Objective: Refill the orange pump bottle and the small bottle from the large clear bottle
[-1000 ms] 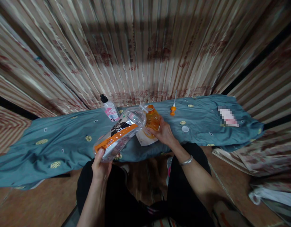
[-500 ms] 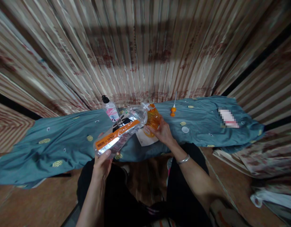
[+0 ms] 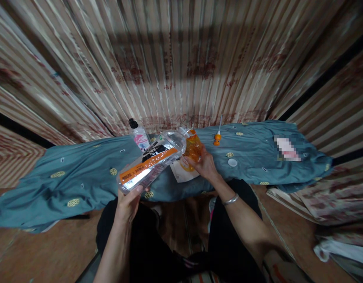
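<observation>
My left hand (image 3: 129, 202) is closed around the base of a large clear plastic bottle (image 3: 152, 163) with an orange, silver and black label. The bottle slants up to the right, its neck at the mouth of an orange translucent bottle (image 3: 193, 147). Fingers of my right hand (image 3: 205, 163) wrap round that orange bottle, which stands nearly upright over a white printed sheet (image 3: 181, 176). Whether liquid runs between the two mouths I cannot tell. An orange pump top (image 3: 217, 139) with a thin tube lies to the right, near a white round cap (image 3: 232, 162).
A teal cloth with yellow prints (image 3: 93, 181) covers the long surface before me. Behind the large bottle stands a clear bottle with pink label and black cap (image 3: 140, 137). A blurred-out pale item (image 3: 287, 148) lies far right. Striped curtains (image 3: 175, 70) hang behind.
Everything has shifted slightly right in view. The two bottles remain mouth to mouth in my hands, with the large bottle's tilt hardly altered.
</observation>
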A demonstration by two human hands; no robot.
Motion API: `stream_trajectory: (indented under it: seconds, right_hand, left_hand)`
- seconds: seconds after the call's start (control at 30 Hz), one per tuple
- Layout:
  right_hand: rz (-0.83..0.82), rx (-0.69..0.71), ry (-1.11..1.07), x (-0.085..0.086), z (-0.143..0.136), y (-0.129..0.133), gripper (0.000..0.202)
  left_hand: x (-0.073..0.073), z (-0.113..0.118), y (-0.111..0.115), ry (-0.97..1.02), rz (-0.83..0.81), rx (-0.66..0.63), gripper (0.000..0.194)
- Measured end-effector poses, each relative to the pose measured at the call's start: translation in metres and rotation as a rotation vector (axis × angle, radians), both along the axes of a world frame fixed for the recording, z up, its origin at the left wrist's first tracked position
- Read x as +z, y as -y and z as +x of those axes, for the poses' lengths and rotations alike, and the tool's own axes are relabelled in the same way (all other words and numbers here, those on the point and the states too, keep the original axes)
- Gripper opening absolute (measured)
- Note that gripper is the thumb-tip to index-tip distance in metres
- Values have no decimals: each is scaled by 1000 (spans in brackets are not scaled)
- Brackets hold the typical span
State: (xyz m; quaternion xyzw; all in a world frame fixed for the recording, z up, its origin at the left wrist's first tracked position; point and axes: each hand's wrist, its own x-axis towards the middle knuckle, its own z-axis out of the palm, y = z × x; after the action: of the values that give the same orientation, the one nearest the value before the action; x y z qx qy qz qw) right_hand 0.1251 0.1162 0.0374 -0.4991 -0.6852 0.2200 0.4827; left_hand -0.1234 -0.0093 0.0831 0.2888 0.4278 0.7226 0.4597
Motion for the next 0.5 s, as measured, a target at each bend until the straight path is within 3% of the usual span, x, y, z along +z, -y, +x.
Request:
stream_trajectory:
  seconds: [0.07, 0.2, 0.5]
  right_hand:
    - [0, 1, 3, 0, 0, 0, 68]
    - [12, -2, 2, 1, 0, -1, 71]
    - [13, 4, -9, 5, 2, -1, 73]
  left_hand:
    - [4, 1, -2, -14, -4, -6, 52]
    - [9, -1, -5, -30, 7, 0, 53]
    - [3, -15, -23, -30, -14, 10, 54]
